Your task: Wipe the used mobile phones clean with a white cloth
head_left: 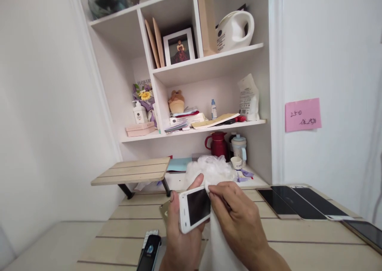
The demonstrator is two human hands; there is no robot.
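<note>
Two hands close together above a slatted table (pixel 307 249). Grips a white phone (pixel 195 209) in the left hand (pixel 183 243), thumb along the near side edge, dark screen tilted up toward the head. Pinches a white cloth (pixel 219 243) between thumb and fingers of the right hand (pixel 243 219), right at the screen's edge, and lets it hang down below. Cannot tell how far under the phone the hidden left fingers reach. Shows a gold-coloured item (pixel 164 210) partly hidden behind the left hand, and, nearer the body, a black phone (pixel 148 254) overlapping a white keypad device (pixel 147 238). Presents, toward the right side, three dark-screened phones (pixel 298 202) side by side, plus another phone (pixel 365 232) by the view's edge. Has a wooden riser (pixel 131 170) at the left rear of the table. Reveals, just beyond the hands, a crumpled clear plastic bag (pixel 207 169), with a red jug (pixel 217 145), a pale-blue lidded cup (pixel 238 144) and a small white cup (pixel 236 162) behind or beside it. Includes a pink note (pixel 303 115) stuck on the wall at right.
</note>
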